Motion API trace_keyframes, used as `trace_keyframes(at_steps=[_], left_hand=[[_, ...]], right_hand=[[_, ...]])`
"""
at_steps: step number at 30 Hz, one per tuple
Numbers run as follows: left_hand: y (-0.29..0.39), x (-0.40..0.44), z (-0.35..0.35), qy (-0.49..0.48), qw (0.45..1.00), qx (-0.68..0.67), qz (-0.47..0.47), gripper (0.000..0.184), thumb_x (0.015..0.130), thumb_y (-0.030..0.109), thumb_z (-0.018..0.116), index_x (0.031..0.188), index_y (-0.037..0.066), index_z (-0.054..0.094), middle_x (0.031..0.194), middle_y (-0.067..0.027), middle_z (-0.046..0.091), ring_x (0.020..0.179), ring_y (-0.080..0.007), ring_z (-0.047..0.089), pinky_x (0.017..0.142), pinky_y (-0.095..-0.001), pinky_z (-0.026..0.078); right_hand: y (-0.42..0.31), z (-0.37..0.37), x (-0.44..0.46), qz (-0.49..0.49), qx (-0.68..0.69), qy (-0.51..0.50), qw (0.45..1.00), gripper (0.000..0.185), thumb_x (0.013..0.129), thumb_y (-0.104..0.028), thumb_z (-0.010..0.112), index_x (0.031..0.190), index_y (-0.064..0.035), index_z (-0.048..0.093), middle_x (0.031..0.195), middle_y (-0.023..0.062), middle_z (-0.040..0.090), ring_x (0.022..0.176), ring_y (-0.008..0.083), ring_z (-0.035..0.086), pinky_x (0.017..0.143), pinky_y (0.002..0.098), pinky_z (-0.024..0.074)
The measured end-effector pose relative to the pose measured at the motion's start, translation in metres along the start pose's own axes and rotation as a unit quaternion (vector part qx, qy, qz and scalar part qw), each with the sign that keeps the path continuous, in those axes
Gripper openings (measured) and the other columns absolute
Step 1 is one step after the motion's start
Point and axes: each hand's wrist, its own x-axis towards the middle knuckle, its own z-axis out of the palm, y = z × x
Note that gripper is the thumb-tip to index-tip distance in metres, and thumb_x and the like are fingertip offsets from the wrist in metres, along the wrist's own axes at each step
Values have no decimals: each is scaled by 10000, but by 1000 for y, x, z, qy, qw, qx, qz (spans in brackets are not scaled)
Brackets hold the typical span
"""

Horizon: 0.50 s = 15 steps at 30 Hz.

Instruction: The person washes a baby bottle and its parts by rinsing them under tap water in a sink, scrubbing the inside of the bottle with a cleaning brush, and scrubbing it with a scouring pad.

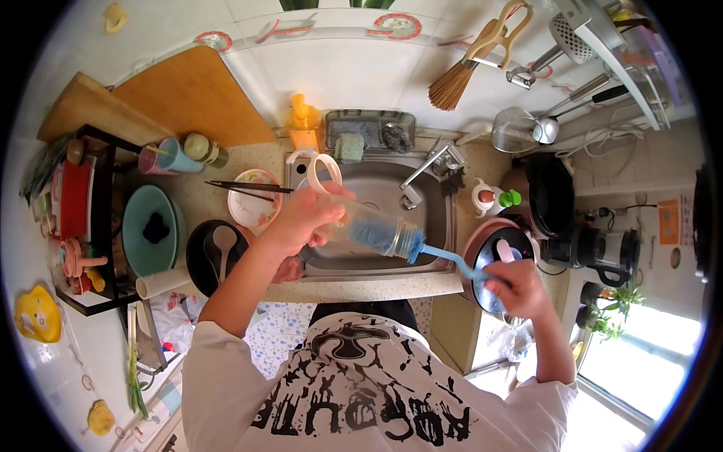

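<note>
The left hand [305, 217] has its fingers curled round the base end of a clear bottle [367, 232], which slants over the front part of the steel sink [433, 207] with its mouth lower and turned towards the other hand. That grip seems meant to steady the smooth, see-through cylinder while leaving its threaded neck free. The right hand [520, 288] has its fingers clenched on the handle of a blue brush [452, 258]; the slim, bent plastic stem enters the mouth, and the soft blue bristles lie inside the bottle. Holding the handle well out from the neck probably gives the brush room to slide. A pale, smooth loop [324, 170] stands up beside the left hand; whether it joins the bottle, I cannot tell. Having the bottle above the sink likely lets drips fall into the rounded metal basin. Behind, a wire rack [370, 124] bears a nubby green sponge [349, 148] and a dark, tangled scourer [396, 137], presumably placed to drain, beside an orange dispenser [305, 132]. On the speckled worktop [361, 289] to the left, dark chopsticks [248, 187] lie across a round bowl [242, 212].
</note>
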Motion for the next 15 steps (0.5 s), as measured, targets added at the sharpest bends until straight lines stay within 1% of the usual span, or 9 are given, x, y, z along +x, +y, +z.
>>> trace_keyframes(at_steps=[1,3,4,5,7,8,11,12,15], left_hand=[[-2,0,1,-9,1000,-14,-4,546,816,390,755,1187,30,579,897,-31,668,550,-34,539,403,-166,374],[-2,-2,3,-8,1000,5,6,518,820,353,742,1189,30,578,897,-26,665,559,-32,539,406,-167,375],[0,-4,4,-6,1000,14,12,504,822,335,735,1190,29,577,897,-23,664,563,-31,539,408,-167,376],[2,-5,6,0,1000,20,12,491,823,318,729,1189,28,579,896,-21,663,563,-29,538,408,-170,376],[5,-6,8,13,999,32,10,467,823,283,718,1188,25,583,893,-17,661,564,-27,536,407,-175,377],[3,-5,7,12,1000,28,4,452,826,271,717,1185,28,588,896,-15,662,565,-27,535,408,-176,380],[-3,0,7,12,1000,19,-11,406,836,235,710,1175,39,604,907,-12,664,563,-28,528,411,-178,388],[-5,-1,14,11,1000,19,-18,389,841,225,705,1172,44,609,912,-12,664,561,-30,525,412,-178,390],[-3,-1,28,4,1000,22,-21,360,853,217,698,1168,62,619,915,-7,658,566,-32,516,417,-177,393]], right_hand=[[3,1,-1,51,28,37,998,182,886,-201,716,965,-38,705,666,114,622,590,322,570,562,359,420],[15,6,1,151,82,109,979,173,884,-184,721,959,-30,703,667,116,622,597,320,576,558,352,421],[21,15,2,188,98,125,969,182,887,-218,720,962,-52,706,673,117,634,612,323,595,560,371,439],[22,17,1,171,9,107,979,179,889,-228,715,955,-62,706,673,116,637,616,322,601,562,375,444],[11,24,8,132,-167,68,975,174,895,-248,706,941,-81,706,675,112,644,623,320,613,565,382,454],[10,30,7,106,-179,38,977,167,892,-265,701,912,-99,700,671,114,642,619,322,622,551,388,454],[2,29,7,13,-104,-47,993,160,877,-258,719,895,-101,696,661,107,633,608,324,625,536,396,447],[-5,22,9,19,-45,-85,995,151,875,-234,723,903,-89,693,672,107,637,601,322,627,528,398,444],[-3,32,19,26,22,39,999,145,881,-212,719,904,-71,694,664,105,637,590,313,628,530,393,447]])
